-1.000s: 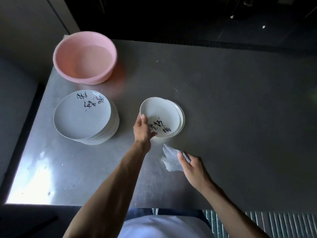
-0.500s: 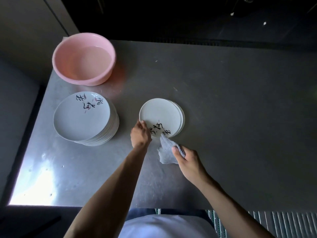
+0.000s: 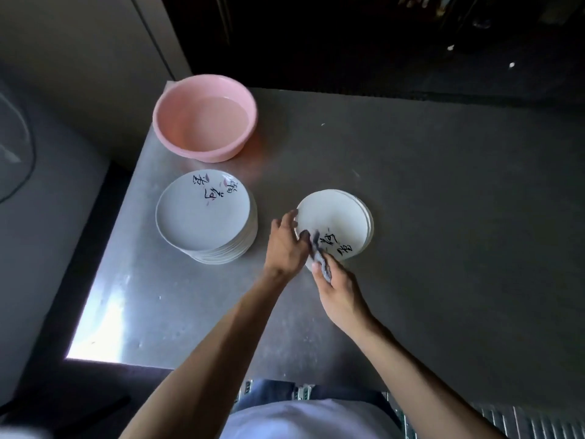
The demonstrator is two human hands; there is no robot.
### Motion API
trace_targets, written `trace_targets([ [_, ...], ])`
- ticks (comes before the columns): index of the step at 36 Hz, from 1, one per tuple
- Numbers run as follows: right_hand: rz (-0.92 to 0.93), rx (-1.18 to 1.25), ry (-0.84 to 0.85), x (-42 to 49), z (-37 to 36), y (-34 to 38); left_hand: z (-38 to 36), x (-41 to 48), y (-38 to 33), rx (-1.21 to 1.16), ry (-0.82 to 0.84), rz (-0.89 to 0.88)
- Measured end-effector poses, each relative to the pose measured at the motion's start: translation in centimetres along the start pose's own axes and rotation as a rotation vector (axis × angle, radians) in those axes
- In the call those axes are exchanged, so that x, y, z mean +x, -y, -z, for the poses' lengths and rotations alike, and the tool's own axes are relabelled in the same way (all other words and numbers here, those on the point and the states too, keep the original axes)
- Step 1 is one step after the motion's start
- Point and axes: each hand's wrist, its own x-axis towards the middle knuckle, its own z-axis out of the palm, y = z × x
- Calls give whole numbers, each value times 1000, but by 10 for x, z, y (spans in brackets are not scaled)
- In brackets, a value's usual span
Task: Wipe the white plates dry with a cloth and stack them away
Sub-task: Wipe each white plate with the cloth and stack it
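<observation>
right hand pinches a cloth against the top plate of a short stack; left hand grips its rim. a taller stack sits beside it; wiping looks unfinished.

I see black brush-style characters, illegible to me, on the top plate of the left stack and the right stack.
</observation>
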Motion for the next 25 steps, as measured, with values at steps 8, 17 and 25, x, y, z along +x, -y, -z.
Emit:
trace_targets([
  [8,-11,283,-71,46,-69,66,126,-17,9,-26,-334,-143],
  [17,13,202,-125,73,-103,112,188,-17,73,-50,-352,187],
  [25,-40,241,-200,72,-110,114,200,-13,82,-215,-345,220],
])
